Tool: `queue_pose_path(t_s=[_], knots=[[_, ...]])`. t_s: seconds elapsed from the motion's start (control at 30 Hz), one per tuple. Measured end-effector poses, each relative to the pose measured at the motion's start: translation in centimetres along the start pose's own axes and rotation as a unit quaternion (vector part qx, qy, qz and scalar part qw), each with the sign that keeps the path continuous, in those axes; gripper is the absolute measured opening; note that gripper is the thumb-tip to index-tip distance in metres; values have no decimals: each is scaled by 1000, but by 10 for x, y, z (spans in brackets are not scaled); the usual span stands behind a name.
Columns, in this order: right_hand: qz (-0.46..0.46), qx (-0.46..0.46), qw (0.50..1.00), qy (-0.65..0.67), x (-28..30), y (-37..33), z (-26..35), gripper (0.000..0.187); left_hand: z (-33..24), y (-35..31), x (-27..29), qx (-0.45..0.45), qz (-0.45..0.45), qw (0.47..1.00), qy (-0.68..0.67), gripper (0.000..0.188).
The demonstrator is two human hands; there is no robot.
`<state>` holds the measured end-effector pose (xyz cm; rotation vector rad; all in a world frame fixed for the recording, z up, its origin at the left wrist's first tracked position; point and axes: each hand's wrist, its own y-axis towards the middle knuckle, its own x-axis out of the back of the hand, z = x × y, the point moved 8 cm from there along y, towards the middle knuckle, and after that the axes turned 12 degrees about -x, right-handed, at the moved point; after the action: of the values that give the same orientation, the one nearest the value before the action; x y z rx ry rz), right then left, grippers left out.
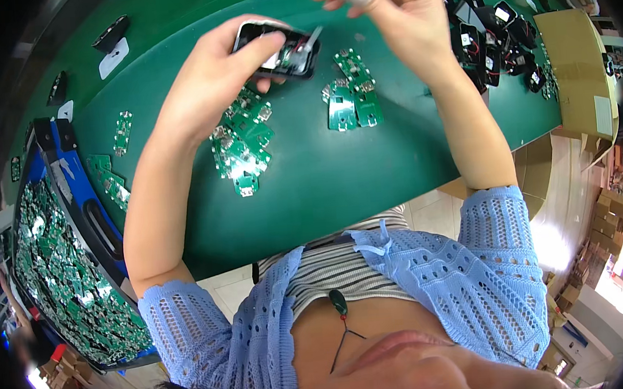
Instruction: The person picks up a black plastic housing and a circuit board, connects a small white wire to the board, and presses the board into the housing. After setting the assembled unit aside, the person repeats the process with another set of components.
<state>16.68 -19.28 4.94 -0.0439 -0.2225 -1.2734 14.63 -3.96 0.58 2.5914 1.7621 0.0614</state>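
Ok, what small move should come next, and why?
Probably bring the right hand to the pale strip at the open black casing: the left hand holds the casing, thumb over its inside, the strip's end sticks out, and the right hand is apart from both.

I can't read a single word or number from here. At the right of the frame, a cardboard box (572, 64) bears a pale label (603, 114), its print too small for me. Small white patches, perhaps stickers, show on the heaped black cases (488, 38) at upper right, blurred to my eye. The green circuit boards (341, 110) near the middle carry faint pale marks that I can't make out. On the blue crate (79, 165) at left there's a whitish patch, equally illegible.
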Motion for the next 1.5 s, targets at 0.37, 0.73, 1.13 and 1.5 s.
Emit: queue_pose_path(t_s=[0.37,0.73,1.13,1.5], knots=[[10,150,810,-567,-12,-57,-27,55,27,-64,13,37,-161,977,-139,26],[89,-48,890,-445,5,-39,-61,31,18,-80,-2,-6,-160,972,-174,25],[11,-108,980,168,-50,-73,1,29,24,-79,4,-33,-187,971,-143,22],[32,-130,984,121,-74,-64,2,29,14,-81,-5,-54,-177,974,-133,24]])
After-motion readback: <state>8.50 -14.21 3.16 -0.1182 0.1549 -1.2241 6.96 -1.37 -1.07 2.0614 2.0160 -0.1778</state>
